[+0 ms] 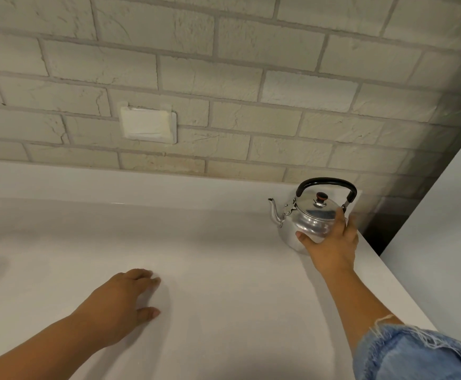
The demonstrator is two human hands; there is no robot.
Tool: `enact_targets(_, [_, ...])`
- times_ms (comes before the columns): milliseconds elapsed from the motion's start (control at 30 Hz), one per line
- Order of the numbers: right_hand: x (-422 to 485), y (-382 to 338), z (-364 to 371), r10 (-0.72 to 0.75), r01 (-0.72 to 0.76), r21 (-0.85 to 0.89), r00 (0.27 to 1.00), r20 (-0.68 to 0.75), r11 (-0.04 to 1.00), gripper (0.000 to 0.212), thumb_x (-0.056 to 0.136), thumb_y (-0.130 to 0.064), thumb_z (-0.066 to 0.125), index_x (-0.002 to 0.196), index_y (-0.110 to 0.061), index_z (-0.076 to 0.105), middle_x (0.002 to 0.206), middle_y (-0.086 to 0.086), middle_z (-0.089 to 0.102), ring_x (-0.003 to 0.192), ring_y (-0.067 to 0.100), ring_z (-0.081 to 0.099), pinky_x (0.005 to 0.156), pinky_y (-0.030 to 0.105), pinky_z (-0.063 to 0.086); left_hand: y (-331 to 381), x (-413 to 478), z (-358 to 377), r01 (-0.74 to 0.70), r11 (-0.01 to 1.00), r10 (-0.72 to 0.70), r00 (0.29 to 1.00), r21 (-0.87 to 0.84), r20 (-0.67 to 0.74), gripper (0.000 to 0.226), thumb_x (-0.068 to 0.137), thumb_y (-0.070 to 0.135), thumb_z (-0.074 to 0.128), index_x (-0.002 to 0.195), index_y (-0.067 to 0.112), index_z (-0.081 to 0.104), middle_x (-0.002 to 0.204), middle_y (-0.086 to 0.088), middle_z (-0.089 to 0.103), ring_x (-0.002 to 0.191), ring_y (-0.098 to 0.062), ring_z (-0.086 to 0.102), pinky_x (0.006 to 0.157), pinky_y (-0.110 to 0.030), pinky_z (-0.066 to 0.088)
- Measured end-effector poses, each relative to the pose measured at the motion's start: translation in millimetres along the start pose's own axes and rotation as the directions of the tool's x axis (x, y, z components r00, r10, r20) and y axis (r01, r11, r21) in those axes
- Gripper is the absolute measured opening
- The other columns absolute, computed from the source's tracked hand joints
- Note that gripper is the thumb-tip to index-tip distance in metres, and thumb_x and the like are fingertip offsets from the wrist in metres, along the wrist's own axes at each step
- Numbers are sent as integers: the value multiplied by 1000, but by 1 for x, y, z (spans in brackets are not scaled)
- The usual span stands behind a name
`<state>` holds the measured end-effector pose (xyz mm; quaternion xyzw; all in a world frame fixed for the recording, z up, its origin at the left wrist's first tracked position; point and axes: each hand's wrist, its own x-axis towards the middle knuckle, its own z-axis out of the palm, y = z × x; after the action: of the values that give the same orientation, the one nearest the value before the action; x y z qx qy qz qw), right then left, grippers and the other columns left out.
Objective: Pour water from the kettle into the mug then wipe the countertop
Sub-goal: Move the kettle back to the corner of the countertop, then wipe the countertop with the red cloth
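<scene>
Kettle [307,223]: small, polished metal, rounded squat body, thin curved spout pointing to 9 o'clock, domed lid with a dark round knob, black arched handle standing upright over the top. Sits on the countertop [224,270] at roughly 2 o'clock from frame centre, near the back wall and close to the counter's right edge. Lid on, so contents not visible.

Right hand [333,245]: reaches in from 5 o'clock, palm cupped against the near right side of the kettle body, thumb touching the lower front, fingers wrapping up the right flank. Grasp looks partial, not on the handle. Frayed light-blue denim sleeve [416,352] rolled up at the forearm.

Left hand [125,297]: lies palm down on the counter at 7 o'clock, fingers loosely together, thumb out to the side, holding nothing.

Countertop: smooth matte white, plain, with a low raised back lip. Soft dark shadow at 9 o'clock on the far left.

Wall [224,78]: rough-textured pale brick with grey mortar lines. 1 white rectangular plate [148,124] set in it at 11 o'clock. Flat white panel [448,215] along the right at 3 o'clock, dark gap between it and the counter.
</scene>
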<state>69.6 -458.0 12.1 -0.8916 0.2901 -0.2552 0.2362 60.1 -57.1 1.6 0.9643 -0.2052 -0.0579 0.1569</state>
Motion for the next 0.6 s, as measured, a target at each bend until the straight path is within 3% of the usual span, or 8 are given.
enact_targets(100, [-30, -21, -5, -79, 87, 241, 996, -44, 967, 91, 73, -33, 77, 145, -26, 22, 150, 10, 21, 135, 32, 28, 106, 48, 35, 0, -9, -6, -22, 995, 18, 999, -101, -46, 46, 86, 49, 55, 130, 37, 49, 142, 19, 39, 125, -3, 44, 103, -17, 33])
enact_targets(200, [-64, -51, -17, -107, 38, 448, 986, 131, 893, 45, 80, -28, 72, 122, -24, 55, 126, -2, 44, 120, 21, 47, 96, 32, 40, 0, -29, -15, -38, 986, 16, 991, -164, -133, 27, 86, 44, 56, 113, 46, 58, 122, 27, 54, 108, 6, 53, 90, -15, 39])
enact_targets(300, [-101, -80, -33, -222, 6, 539, 915, 337, 842, 9, 84, -29, 67, 93, -30, 66, 110, -13, 58, 102, -2, 57, 79, 17, 43, -6, -57, -27, 0, 966, -43, 986, -260, -161, 13, 85, 43, 57, 88, 56, 58, 98, 33, 63, 91, 15, 57, 81, -17, 46])
enact_targets(367, [-124, -99, -45, -288, 9, 556, 862, 418, 831, 5, 85, -30, 66, 88, -33, 68, 104, -16, 63, 89, -10, 58, 69, 10, 41, -12, -76, -35, 18, 947, -74, 984, -320, -165, 13, 83, 43, 59, 83, 55, 62, 92, 37, 65, 88, 17, 58, 79, -18, 49])
enact_targets(467, [-154, -127, -57, -340, 15, 569, 814, 471, 823, 4, 85, -32, 65, 85, -33, 69, 101, -17, 65, 84, -8, 60, 63, 7, 42, -26, -103, -54, 14, 926, -101, 972, -377, -211, 13, 83, 41, 61, 82, 53, 66, 91, 46, 60, 86, 18, 59, 76, -12, 46])
enact_targets(600, [-192, -163, -66, -371, 28, 549, 766, 525, 835, 6, 84, -36, 64, 81, -38, 69, 92, -18, 67, 81, -5, 61, 55, 6, 45, -49, -135, -87, -4, 896, -126, 956, -443, -264, 13, 82, 41, 61, 84, 53, 67, 91, 41, 64, 89, 12, 62, 77, -12, 46])
